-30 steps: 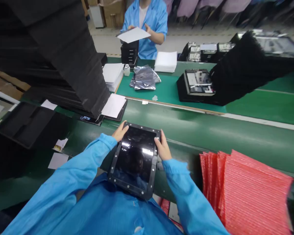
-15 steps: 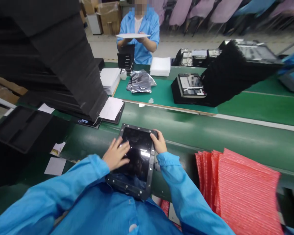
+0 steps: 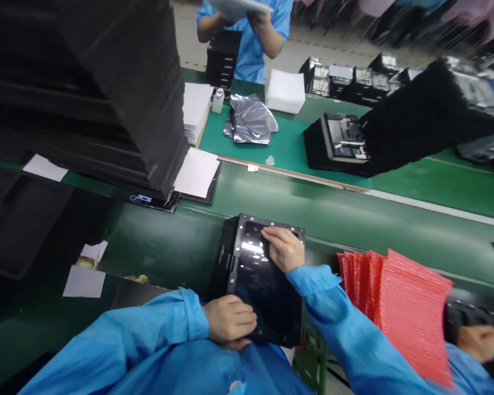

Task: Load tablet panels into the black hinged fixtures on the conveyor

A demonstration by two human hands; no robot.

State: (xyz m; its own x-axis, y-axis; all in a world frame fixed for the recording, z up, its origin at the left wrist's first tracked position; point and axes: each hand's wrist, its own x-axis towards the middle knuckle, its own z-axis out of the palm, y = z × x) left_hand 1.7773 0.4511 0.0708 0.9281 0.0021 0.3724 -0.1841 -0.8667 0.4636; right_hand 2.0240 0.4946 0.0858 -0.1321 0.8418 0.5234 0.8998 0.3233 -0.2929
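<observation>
A black box-like fixture (image 3: 226, 258) stands before me at the table's near edge, tilted. Its top is a black frame (image 3: 234, 269) with silvery round studs, around a glossy dark screen panel (image 3: 257, 285). My left hand (image 3: 231, 320) is closed over the frame's lower left corner, fingers curled on the panel's edge and thumb below. Near the upper right of the panel rests my right hand (image 3: 286, 249), its fingers bunched together against the surface. Anything small between those fingertips is hidden.
Red bubble bags (image 3: 411, 312) stand at right, near another person's hand (image 3: 480, 343). A tall black tray stack (image 3: 148, 109) rises at left. Across the green table lie silver bags (image 3: 253, 120), white sheets (image 3: 285, 90) and black device stacks (image 3: 337, 142). A co-worker (image 3: 251, 55) holds a white sheet.
The fixture now sits further right in view and shows its left side. My left hand moved from the panel's upper left to the lower left corner. My right hand left the right edge and rests on the panel.
</observation>
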